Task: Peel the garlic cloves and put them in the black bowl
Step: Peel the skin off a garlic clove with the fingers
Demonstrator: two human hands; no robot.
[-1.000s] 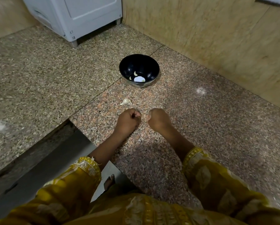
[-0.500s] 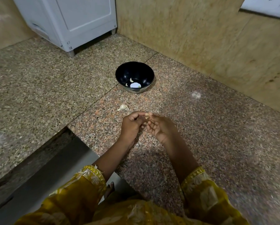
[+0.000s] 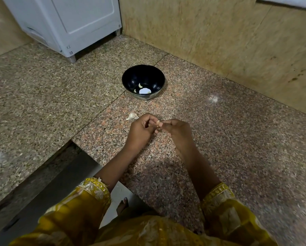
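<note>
No legible text, number, brand or sign anywhere in view.

White appliance [image 3: 74, 20], far left corner: one small dark square mark near the right edge of its front, low down; two tiny marks on the near corner just above the foot. All too small to read; cannot tell whether they are labels, symbols or fasteners.

Black bowl [image 3: 129, 77]: pale patterning low on the outer wall, blurred, no lettering made out.
</note>
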